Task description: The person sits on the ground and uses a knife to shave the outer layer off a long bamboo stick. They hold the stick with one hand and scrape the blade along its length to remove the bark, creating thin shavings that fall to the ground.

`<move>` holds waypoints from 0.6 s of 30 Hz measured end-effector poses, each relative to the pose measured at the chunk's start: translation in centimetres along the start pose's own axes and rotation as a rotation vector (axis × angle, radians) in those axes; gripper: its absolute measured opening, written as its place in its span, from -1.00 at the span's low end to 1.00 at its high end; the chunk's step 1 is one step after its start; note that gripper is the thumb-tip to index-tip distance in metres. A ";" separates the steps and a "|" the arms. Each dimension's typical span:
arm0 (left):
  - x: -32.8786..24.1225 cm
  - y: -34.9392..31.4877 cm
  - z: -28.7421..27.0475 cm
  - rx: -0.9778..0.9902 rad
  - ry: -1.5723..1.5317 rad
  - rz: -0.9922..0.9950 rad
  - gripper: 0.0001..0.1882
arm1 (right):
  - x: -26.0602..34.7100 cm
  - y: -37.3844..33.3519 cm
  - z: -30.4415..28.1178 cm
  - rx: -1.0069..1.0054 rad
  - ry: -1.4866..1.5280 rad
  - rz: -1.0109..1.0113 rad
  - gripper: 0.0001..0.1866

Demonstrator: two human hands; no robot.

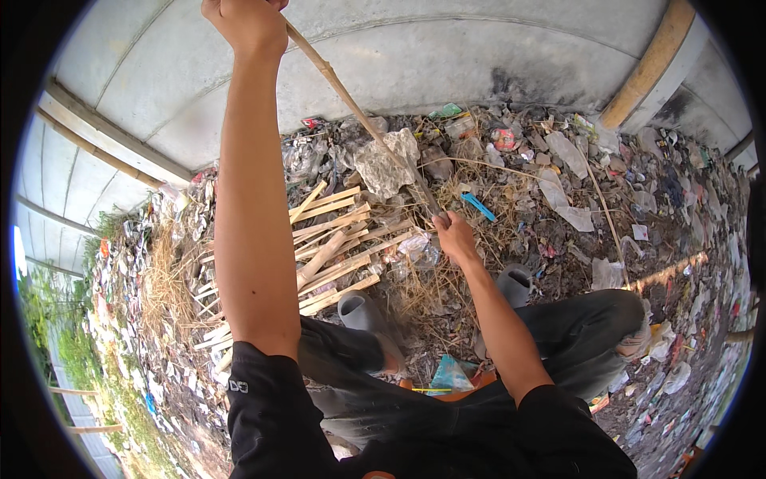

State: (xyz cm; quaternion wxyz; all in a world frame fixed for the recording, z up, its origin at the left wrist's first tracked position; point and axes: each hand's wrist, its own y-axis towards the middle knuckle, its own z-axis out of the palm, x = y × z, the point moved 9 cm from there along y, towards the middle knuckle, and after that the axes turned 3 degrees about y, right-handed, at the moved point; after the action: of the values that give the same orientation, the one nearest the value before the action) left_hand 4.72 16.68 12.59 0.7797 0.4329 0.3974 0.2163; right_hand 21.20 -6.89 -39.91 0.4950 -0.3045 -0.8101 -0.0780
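Note:
A long, thin wooden stick point(339, 86) slants down from the upper left towards the middle. My left hand point(249, 22), raised high and partly cut off by the upper edge, is closed round its upper end. My right hand point(456, 237) is closed low down, round a narrow dark length in line with the stick; whether this is the stick's own end or a tool, I cannot tell. Behind the stick lies a pale, rough stone block point(383, 166). Split wooden strips point(339, 267) are heaped beside my left forearm, which hides part of them.
Litter, plastic scraps and dry straw point(171, 275) cover the ground. A blue plastic piece point(479, 206) lies near my right hand. My grey boots point(361, 311) stand apart below my hands. A grey wall point(447, 60) closes off the far side, with a bamboo post point(650, 64) against it.

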 end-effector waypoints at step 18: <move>0.9 -0.8 0.5 -0.115 -0.084 0.042 -0.53 | 6.2 -3.3 -2.7 0.125 0.007 0.143 -0.55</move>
State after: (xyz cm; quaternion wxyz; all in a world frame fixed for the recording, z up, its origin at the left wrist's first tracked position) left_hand 5.63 16.61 11.66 0.8146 0.4045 0.3419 0.2366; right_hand 19.31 -8.15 -32.75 0.5203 -0.3296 -0.7878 0.0072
